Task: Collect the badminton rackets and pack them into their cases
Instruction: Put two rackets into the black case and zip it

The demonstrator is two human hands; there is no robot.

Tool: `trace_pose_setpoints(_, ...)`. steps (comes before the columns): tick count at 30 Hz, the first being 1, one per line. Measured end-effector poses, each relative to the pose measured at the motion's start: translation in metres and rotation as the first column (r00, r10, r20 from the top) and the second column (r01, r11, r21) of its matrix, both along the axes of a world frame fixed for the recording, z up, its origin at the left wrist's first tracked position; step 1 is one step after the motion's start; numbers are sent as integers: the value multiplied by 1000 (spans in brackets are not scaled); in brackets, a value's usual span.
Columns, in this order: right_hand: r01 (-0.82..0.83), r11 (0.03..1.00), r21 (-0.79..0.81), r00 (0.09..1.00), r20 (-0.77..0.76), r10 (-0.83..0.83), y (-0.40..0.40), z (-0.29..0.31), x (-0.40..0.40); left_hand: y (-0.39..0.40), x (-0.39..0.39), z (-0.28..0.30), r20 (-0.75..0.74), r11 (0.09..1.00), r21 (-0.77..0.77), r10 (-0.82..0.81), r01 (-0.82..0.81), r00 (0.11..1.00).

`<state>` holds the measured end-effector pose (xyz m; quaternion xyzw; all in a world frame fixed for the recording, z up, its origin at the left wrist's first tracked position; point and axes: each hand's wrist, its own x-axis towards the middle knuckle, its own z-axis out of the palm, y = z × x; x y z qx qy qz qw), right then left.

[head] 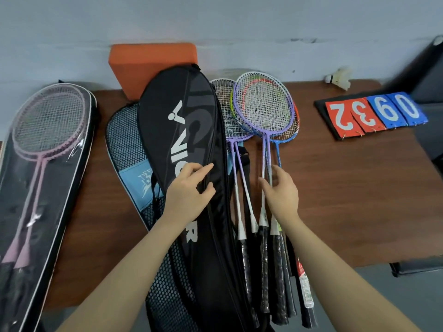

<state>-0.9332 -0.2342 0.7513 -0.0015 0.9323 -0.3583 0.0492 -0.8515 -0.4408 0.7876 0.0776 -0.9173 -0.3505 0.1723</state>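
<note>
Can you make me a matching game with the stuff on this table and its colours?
Things:
1. foam block
2. shuttlecock
3. Victor case
4. rackets in the clear-fronted case

Colours:
A. pink
B. black
C. orange
D. white

Pairs: 1-C, 2-D, 3-B, 4-A
</note>
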Motion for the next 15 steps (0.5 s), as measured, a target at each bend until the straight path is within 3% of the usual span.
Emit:
trace_pose_setpoints(6,-7,999,49,1000,17,7,-18,-4,-19,-2,-1,2,46,1000,14,-12,12,999)
trace_pose_setpoints(15,44,983,-180,997,-55,-55,-1,12,-1,-6,4,10,66,996,94,-14,8,998)
